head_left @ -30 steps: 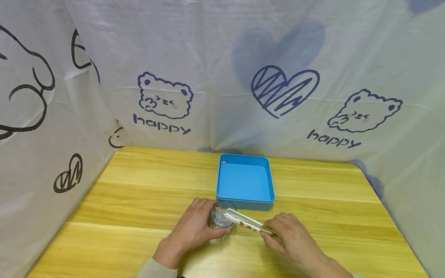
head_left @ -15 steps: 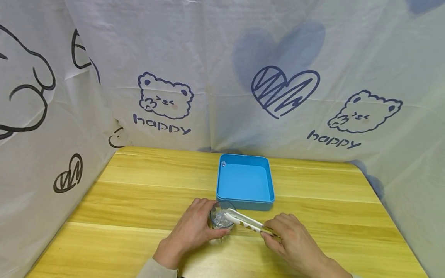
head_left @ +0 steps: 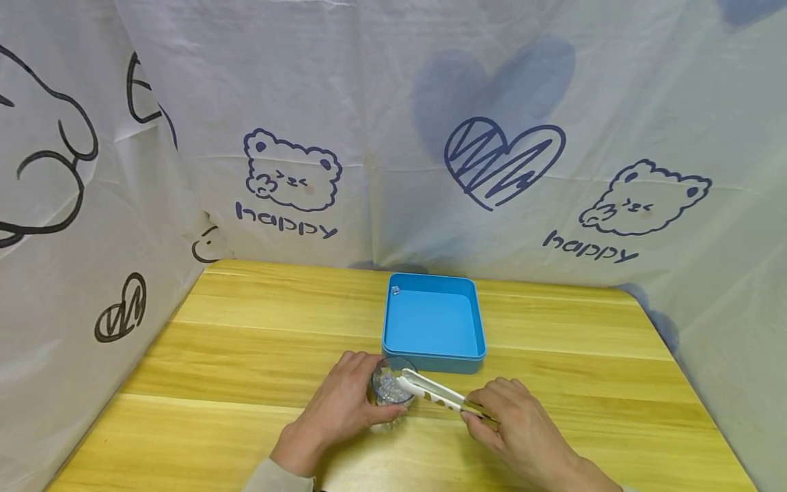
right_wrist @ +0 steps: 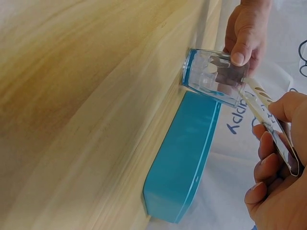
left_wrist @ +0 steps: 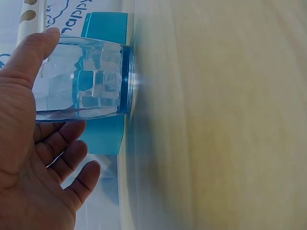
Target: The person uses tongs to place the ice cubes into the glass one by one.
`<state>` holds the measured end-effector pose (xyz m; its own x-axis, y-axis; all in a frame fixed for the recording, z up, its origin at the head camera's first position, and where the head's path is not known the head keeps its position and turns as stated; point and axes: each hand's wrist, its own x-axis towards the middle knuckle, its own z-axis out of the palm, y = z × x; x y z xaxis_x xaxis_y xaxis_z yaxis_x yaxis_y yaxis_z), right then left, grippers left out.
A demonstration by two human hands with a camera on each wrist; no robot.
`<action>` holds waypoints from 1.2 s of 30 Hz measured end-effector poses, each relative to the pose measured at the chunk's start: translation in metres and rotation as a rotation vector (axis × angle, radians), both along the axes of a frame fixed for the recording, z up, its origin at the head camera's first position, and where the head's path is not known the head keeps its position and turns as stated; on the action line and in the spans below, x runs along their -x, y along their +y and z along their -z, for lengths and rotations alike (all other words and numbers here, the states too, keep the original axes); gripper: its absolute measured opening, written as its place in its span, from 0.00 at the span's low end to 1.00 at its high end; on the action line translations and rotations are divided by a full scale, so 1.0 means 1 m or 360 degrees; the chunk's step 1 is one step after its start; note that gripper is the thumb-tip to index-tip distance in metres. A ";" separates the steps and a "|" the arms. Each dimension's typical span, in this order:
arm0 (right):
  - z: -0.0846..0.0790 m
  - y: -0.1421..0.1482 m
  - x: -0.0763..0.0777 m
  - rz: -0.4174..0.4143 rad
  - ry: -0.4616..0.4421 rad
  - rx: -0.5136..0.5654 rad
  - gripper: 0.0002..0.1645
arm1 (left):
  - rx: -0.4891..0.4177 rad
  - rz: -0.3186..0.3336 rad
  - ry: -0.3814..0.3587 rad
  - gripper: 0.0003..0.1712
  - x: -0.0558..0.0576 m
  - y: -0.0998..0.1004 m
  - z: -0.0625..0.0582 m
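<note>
Thumb and fingers of my left hand [head_left: 338, 403] wrap round the side of a clear drinking glass [left_wrist: 98, 79], which stands upright on the wooden table. Several small clear ice-like cubes [head_left: 390, 389] lie inside it. My right hand [head_left: 522, 424] holds a pair of tongs [head_left: 433, 391] with white slotted ends and metal arms, pinched between thumb and fingers. The white ends slant down into the mouth of the glass from the right, over the cubes. Whether a cube is between the tips, I cannot tell. In the right wrist view the tongs' tips overlap the rim.
Just behind the glass sits a square blue box [head_left: 433, 365] without a lid. One clear cube [head_left: 395, 290] lies in its back left corner. A white cloth [head_left: 393, 205] with printed bears and hearts hangs behind the table [head_left: 246, 383] and along its sides.
</note>
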<state>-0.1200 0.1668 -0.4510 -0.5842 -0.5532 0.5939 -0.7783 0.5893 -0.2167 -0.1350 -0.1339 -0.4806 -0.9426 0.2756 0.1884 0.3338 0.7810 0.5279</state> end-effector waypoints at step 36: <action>-0.006 -0.001 0.031 0.0244 -0.0054 -0.0036 0.08 | -0.0012 -0.0003 -0.0032 0.46 0.000 0.000 0.000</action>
<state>-0.1508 0.1654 -0.4445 -0.6824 -0.4691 0.5607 -0.6714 0.7055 -0.2269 -0.1352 -0.1336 -0.4807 -0.9467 0.2727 0.1712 0.3217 0.7775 0.5404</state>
